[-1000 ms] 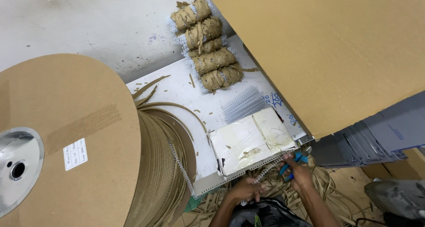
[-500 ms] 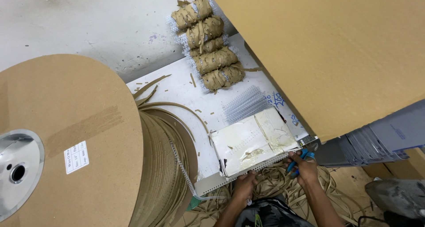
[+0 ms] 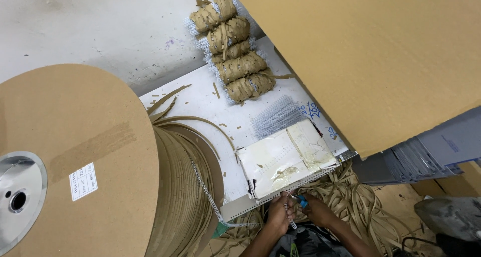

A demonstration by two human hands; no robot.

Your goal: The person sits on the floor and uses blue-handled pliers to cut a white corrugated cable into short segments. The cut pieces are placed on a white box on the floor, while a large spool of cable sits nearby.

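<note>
My left hand [image 3: 278, 214] pinches a thin strip of silver wire binding comb [image 3: 209, 194] just below the white table's front edge [image 3: 235, 209]. The strip runs up from my hand to the big cardboard spool [image 3: 75, 156], wound with brown paper. Close beside it, my right hand [image 3: 316, 211] grips a small blue-handled cutter [image 3: 302, 201], its tip at the wire near my left fingers. Both hands sit under a worn white block [image 3: 280, 159] at the table's edge.
Several paper-wrapped bundles of wire comb [image 3: 233, 49] lie at the table's far end, with loose cut combs [image 3: 275, 116] nearer. A large cardboard sheet [image 3: 381, 51] overhangs the right, above stacked grey trays [image 3: 426, 154]. Brown paper strips [image 3: 361, 197] litter the floor.
My right hand with the blue cutter has moved left and down from the table's right corner to meet my left hand, which stayed roughly in place on the wire.
</note>
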